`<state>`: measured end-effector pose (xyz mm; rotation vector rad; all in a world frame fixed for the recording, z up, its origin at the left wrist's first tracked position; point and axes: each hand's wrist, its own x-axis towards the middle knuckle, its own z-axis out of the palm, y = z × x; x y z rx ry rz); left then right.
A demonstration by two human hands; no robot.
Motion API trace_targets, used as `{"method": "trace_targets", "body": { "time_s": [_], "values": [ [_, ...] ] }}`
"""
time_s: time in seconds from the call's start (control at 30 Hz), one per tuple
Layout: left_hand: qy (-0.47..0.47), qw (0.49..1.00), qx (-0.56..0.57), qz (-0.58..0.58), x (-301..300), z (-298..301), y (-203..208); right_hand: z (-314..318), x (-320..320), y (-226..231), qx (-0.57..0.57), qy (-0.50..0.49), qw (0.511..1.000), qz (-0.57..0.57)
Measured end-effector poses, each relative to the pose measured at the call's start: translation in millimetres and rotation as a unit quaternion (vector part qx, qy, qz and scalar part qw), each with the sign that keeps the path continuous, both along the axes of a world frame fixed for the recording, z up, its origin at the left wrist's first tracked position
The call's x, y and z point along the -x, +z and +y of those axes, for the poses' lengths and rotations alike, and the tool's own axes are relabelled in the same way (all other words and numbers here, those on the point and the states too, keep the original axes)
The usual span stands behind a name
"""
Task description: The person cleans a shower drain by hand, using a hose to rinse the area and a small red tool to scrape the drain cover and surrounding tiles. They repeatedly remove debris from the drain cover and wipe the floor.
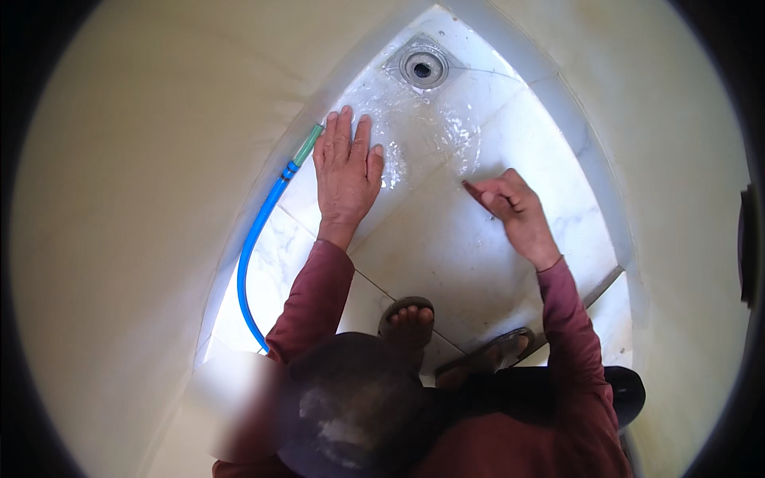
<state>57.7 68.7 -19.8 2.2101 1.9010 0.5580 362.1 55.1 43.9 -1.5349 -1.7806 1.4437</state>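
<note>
My left hand (348,179) is stretched out over the wet tiles, its fingers straight and slightly apart, holding nothing. Right beside its fingertips lies the green end of a blue hose (250,247); whether they touch I cannot tell. My right hand (519,213) is closed, with a thin reddish-brown piece (476,193) poking out between thumb and fingers toward the left. Its kind is not clear. Rippling water (458,135) covers the white marbled floor (542,151) between my hands and a round drain (436,72) at the far end.
Cream walls (143,159) rise on both sides, with a pale tiled strip along their foot. My feet in dark sandals (410,311) stand on the near tiles. A dark rounded object (343,398) fills the lower middle. At the right rim a dark fitting (747,247) shows.
</note>
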Motion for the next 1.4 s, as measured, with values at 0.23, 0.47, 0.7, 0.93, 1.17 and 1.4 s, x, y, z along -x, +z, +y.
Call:
{"method": "trace_targets", "body": {
  "time_s": [0.23,0.47,0.7,0.93,1.17,1.4],
  "values": [
    [0.051,0.778,0.284,-0.558,-58.7,-42.9,56.1,2.6,34.1,-9.0,0.196,-0.149,0.901,0.358],
    [0.144,0.69,0.354,-0.615,-71.2,-43.3,51.1,-11.0,50.2,-26.3,0.127,-0.218,0.932,0.259],
    [0.146,0.678,0.271,-0.668,-101.0,-32.8,58.7,9.3,48.2,-23.6,0.2,-0.215,0.9,0.322],
    [0.122,0.897,0.048,-0.421,-76.9,65.7,52.9,17.9,-27.4,-22.1,-0.222,-0.231,0.947,-0.022],
    [0.018,0.967,-0.247,0.051,-104.0,192.4,-12.9,-8.9,-95.2,-70.0,-0.31,-0.231,0.889,-0.246],
    [-0.055,0.982,-0.166,-0.075,-117.7,176.9,-4.3,-7.5,-93.3,-72.2,-0.305,-0.236,0.885,-0.262]
  ]
}}
